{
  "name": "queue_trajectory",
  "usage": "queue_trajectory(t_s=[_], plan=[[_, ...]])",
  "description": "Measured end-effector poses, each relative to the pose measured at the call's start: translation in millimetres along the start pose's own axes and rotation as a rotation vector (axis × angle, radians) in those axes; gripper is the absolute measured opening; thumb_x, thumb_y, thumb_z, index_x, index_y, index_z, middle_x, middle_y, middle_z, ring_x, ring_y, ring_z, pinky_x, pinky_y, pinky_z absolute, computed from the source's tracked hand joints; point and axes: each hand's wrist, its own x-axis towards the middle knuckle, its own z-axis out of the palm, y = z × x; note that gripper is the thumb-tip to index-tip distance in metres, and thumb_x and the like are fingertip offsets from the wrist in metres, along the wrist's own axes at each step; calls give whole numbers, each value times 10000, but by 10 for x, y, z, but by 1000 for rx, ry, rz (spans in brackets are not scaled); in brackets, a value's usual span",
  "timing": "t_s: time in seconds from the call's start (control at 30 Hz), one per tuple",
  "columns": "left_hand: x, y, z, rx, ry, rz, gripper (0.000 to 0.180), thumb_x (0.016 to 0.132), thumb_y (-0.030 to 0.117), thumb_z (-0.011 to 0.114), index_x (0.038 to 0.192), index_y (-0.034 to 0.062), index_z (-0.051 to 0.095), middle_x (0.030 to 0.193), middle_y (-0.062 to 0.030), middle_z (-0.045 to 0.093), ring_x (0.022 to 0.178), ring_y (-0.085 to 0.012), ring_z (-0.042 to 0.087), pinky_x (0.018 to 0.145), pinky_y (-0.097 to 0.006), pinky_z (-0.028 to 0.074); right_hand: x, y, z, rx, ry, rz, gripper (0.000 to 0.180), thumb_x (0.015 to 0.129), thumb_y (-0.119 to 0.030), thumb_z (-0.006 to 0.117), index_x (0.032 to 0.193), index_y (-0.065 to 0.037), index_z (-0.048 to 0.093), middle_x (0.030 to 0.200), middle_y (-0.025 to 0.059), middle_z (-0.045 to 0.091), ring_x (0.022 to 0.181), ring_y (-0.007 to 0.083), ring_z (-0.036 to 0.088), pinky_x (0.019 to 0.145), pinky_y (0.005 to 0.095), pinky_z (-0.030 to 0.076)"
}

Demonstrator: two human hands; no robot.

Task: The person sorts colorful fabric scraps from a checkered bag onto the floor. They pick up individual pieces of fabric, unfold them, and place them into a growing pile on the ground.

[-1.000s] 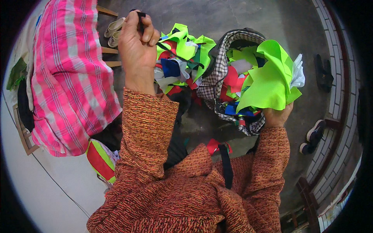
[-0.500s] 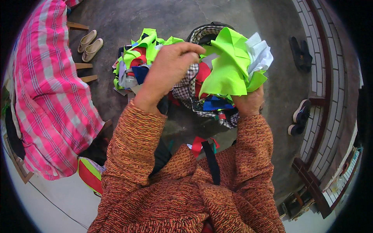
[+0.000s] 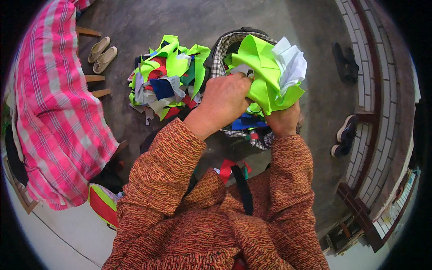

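My right hand (image 3: 284, 119) is closed under a bundle of neon-green cloth (image 3: 258, 54), with a folded white cloth (image 3: 290, 63) lying against it. My left hand (image 3: 225, 101) has its fingers curled at the bundle's left edge, gripping cloth there; a small grey scrap (image 3: 242, 69) shows just above its fingertips, and the fingertips themselves are partly hidden. Beneath both hands stands an open bag with a checked lining (image 3: 220, 54), holding blue cloth (image 3: 249, 122) and other scraps. To the left, a heap of mixed fabric scraps (image 3: 163, 89) in green, red, navy and grey lies on the floor.
A pink plaid cloth (image 3: 58, 112) drapes over furniture with wooden legs at left, beside beige shoes (image 3: 105, 59). Dark slippers (image 3: 345, 63) and dark sneakers (image 3: 345, 135) line the tiled wall (image 3: 366, 90) at right. Red and black strips (image 3: 243, 189) rest on my lap.
My left hand has moved right and down from above the scrap heap to the bundle's edge, its fingers now closed there. The bundle in my right hand has shifted slightly left.
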Motion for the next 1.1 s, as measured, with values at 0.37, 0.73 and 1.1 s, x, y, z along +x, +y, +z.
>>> queue_trajectory(t_s=[0.37, 0.73, 1.1], plan=[[-86, -627, -685, -336, 13, -250, 189, 847, 134, 586, 954, -13, 639, 722, -42, 640, 691, -124, 603, 597, -296, 446, 68, 292, 169, 1206, 106, 544, 358, 989, -254, 404, 1278, -48, 460, 1237, 88, 532, 1111, 217, 532, 940, 355, 442], [-394, -941, -1082, -946, 391, -583, 284, 871, 241, 593, 892, -37, 648, 749, -29, 635, 617, -64, 547, 535, -234, 408, 123, 187, 190, 1111, 198, 466, 338, 912, -80, 565, 1237, -52, 477, 1181, 52, 547, 1075, 184, 535, 940, 345, 439], [-645, -1477, -1123, 186, 531, -729, 430, 757, 378, 611, 1042, 62, 672, 1011, -152, 660, 932, -320, 627, 808, -411, 483, 127, 290, 245, 953, 156, 464, 369, 862, -35, 596, 1214, -21, 485, 1151, 65, 566, 1019, 176, 557, 894, 312, 444]])
